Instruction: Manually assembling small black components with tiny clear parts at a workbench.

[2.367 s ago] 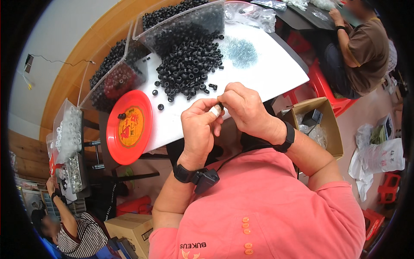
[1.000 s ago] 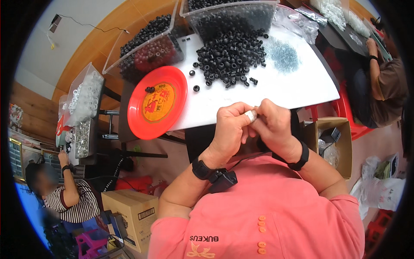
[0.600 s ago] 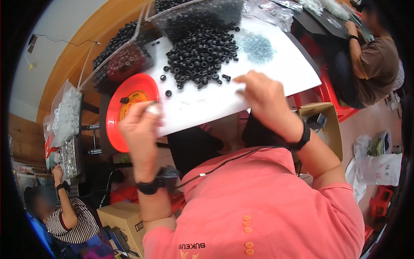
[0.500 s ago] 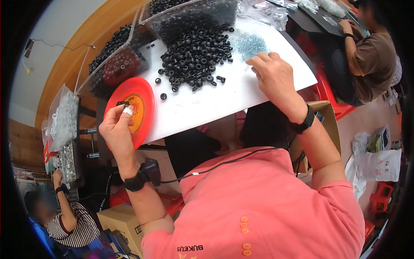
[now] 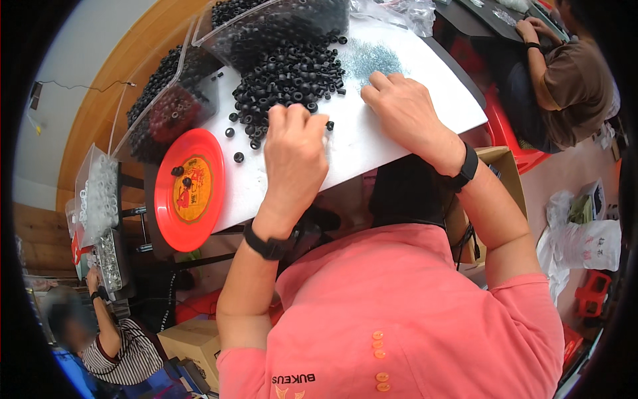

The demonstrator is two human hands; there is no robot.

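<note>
Parts, small, black and rounded (image 5: pixel 282 83), lie heaped just beyond the left hand (image 5: pixel 296 156), whose fingertips dip at the heap's near edge. Beside the heap, a patch of tiny silvery-blue bits (image 5: pixel 372 58) spreads just past the right hand (image 5: pixel 405 110). Two black pieces (image 5: pixel 187 181) sit on a red plate (image 5: pixel 186 238) to the left, well apart from both hands.

All of this but the plate rests on a white tabletop (image 5: pixel 365 156); the plate is at its left edge. Two clear bins filled with more black parts stand along the far side, near a crumpled plastic bag (image 5: pixel 405 14). Off to the right, a person in a brown shirt (image 5: pixel 578 93) sits on a red stool (image 5: pixel 508 133); at lower left is another in a striped shirt (image 5: pixel 123 356).

Both forearms reach forward, a black band on each wrist. The left hand is back-up with its fingers bent down; the right angles inward, fingers curled. Whether either pinches anything cannot be told, as the fingertips are hidden.
</note>
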